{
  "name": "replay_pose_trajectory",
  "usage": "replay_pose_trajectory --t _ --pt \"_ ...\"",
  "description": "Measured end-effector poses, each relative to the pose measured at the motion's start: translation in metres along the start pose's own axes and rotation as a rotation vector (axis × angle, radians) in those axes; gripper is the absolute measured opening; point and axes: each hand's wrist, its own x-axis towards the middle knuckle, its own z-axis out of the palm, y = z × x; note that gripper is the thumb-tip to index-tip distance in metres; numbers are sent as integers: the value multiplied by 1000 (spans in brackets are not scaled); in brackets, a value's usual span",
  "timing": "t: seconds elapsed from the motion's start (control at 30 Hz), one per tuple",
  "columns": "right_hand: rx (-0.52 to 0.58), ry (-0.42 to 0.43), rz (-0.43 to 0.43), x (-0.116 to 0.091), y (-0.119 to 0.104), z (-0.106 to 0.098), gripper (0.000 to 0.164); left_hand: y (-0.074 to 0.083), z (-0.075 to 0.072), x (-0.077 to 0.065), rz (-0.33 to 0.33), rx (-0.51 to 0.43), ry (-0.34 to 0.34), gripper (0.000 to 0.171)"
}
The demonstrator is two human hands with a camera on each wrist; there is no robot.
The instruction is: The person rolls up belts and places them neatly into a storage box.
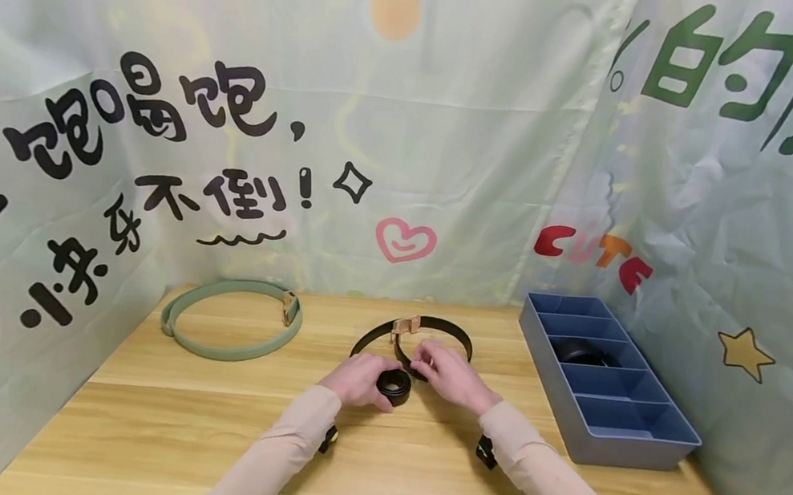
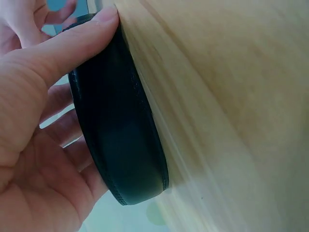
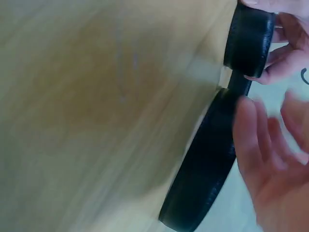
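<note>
Black coil [image 1: 392,396], lower centre of the head view, standing on its edge at the tabletop; in the left wrist view its broad, stitched outer face fills the centre. The left hand [image 1: 356,379] grips it, thumb over the near face and the other fingers bent behind. Just beyond lies a black strap [image 1: 449,328], set on edge in an open loop, with a gold-coloured buckle [image 1: 406,326] at the top of its arc; whether coil and strap are one piece cannot be told. The right hand [image 1: 451,376] is at the loop's near right; its fingers, blurred in the right wrist view, are loosely bent and apart from the thumb, enclosing nothing, and contact with the strap cannot be told. Left of centre, a pale green belt [image 1: 233,286] forms a wide ring with a metal buckle at its right. At right, a blue-grey organizer [image 1: 629,453] has five compartments in a row; a black coiled object [image 1: 577,350] occupies the middle one. All rest on a wood-grain table [image 1: 131,429]. Behind, a pale printed curtain [image 1: 465,150] carries dark characters at left, a pink heart at centre and a yellow star at right.
</note>
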Motion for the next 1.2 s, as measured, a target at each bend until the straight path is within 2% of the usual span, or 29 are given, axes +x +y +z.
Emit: replay_pose_trajectory --t 0.1,0.23,0.4,0.53,0.63,0.7,0.77,0.87,0.97,1.03,1.07,1.2 --pt "-148 73 37 2 3 2 11 0 -1 -1 3 0 1 63" --pt "-292 78 81 2 12 1 8 -3 -2 -3 -13 -8 9 65" --pt "-325 123 136 -4 38 -15 9 -10 -4 -10 -51 -43 45 60" --pt "-354 191 246 -9 61 -28 7 -16 -6 -14 -87 -50 60 59" --pt "-367 189 304 -7 65 -32 26 -18 -7 -16 -102 -52 63 61" --pt "-339 157 299 -3 58 -31 44 -18 -8 -17 -104 -54 64 62" --pt "-303 119 275 2 47 -28 52 -18 -9 -17 -105 -56 69 62" --pt "-270 89 210 8 30 -20 43 -17 -10 -17 -113 -63 71 61" --pt "-270 98 158 12 24 -12 20 -18 -9 -17 -120 -64 68 61" --pt "-278 124 153 13 26 -9 5 -18 -8 -18 -126 -66 64 61" --pt "-279 133 167 13 29 -9 3 -18 -7 -19 -126 -64 64 62" --pt "-292 170 258 10 44 -15 16 -19 -6 -20 -121 -51 68 63"
